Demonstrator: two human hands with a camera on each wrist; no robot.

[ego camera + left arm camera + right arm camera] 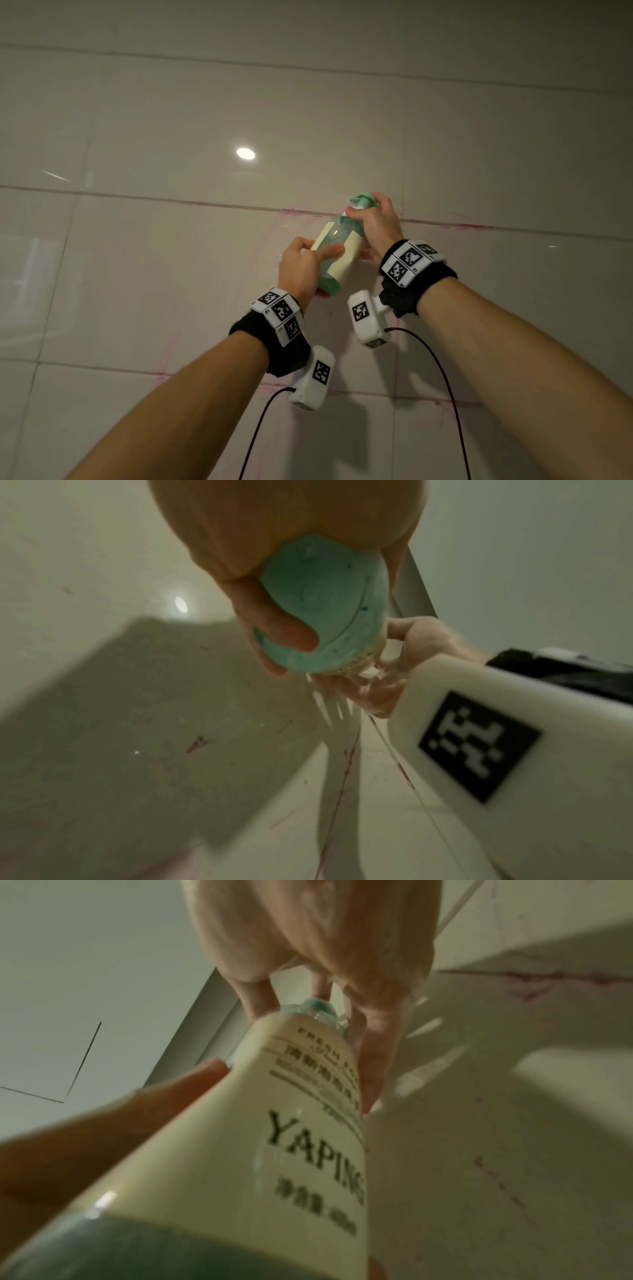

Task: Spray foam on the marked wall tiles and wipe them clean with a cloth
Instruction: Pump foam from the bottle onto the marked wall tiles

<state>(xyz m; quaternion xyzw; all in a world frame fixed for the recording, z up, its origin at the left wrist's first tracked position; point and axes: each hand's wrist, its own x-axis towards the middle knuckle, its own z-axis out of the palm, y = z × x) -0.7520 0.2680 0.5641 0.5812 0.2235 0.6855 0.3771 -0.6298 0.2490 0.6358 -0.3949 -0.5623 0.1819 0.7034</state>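
Wall tiles [171, 274] with pink marks show no foam: spray step pending. Bottle [337, 251] held tilted just before them. Left hand [301, 267] grips its body; right hand [375, 224] grips the pump head [363, 200]. Next: aim nozzle, press.

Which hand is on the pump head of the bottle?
The right hand: it wraps the neck and green pump head at the top of the bottle. The left hand grips the lower body near the base.
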